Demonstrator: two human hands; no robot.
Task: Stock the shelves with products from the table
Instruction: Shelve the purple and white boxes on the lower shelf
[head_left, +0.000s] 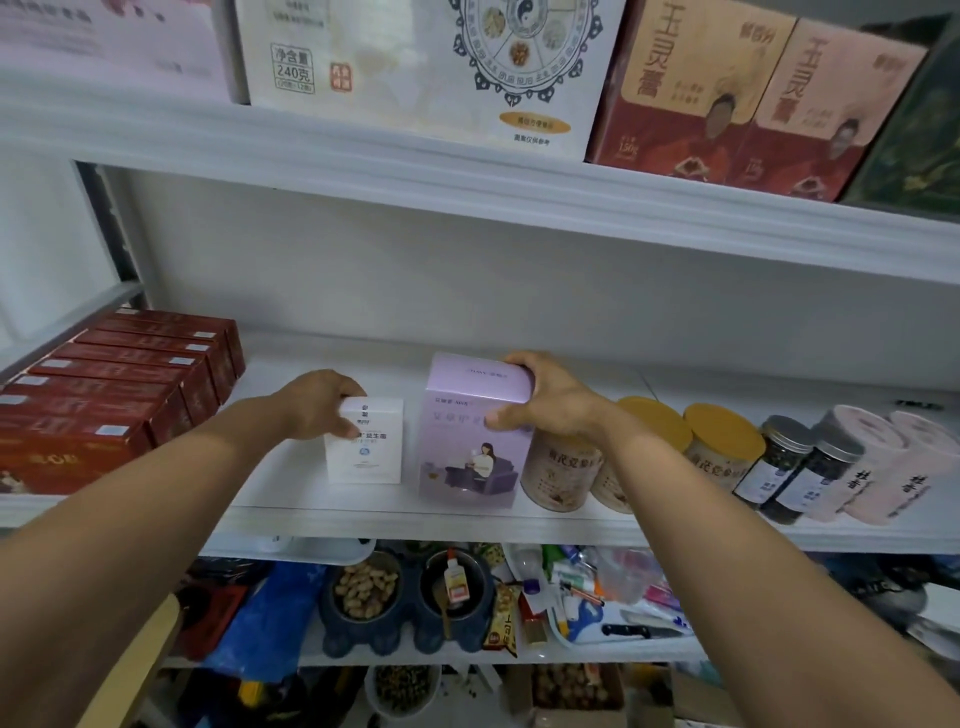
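Left hand (317, 402) pinches the small white box (366, 447) at its top-left corner, fingers curled over the top edge, thumb on the front. The right hand (548, 400) grips the taller lilac box (475, 441) at its top-right corner, thumb on the front face, fingers wrapped over the lid. Both boxes stand upright on the middle shelf (415, 522), btw the two hands, near each other w/ a small gap. Step in hand looks like squaring them up. I'd slide rather than lift, keep fronts facing out & flush w/ the shelf lip, and close the gap. Go gently w/ the lilac box, since the yellow-lidded jars (563, 467) sit just right of the right hand, under its wrist (easy to clip w/ the forearm). A row of red boxes (119, 384) lies well left of the left hand, so there's room that way. Writing: the white box shows "益生菌", partly under the thumb. The lilac box has a seated figure w/ a cup, title too blurred to read. Jar labels are blurred too. Further right of the right hand stand dark glass jars (779, 467) and pink tubes (878, 467) marked "桂" + a 2nd char. I can't make out. Above both hands, the white carton (415, 67) reads "净含量 240克", and the red-and-tan boxes (691, 88) read "玉灵膏", "150g".
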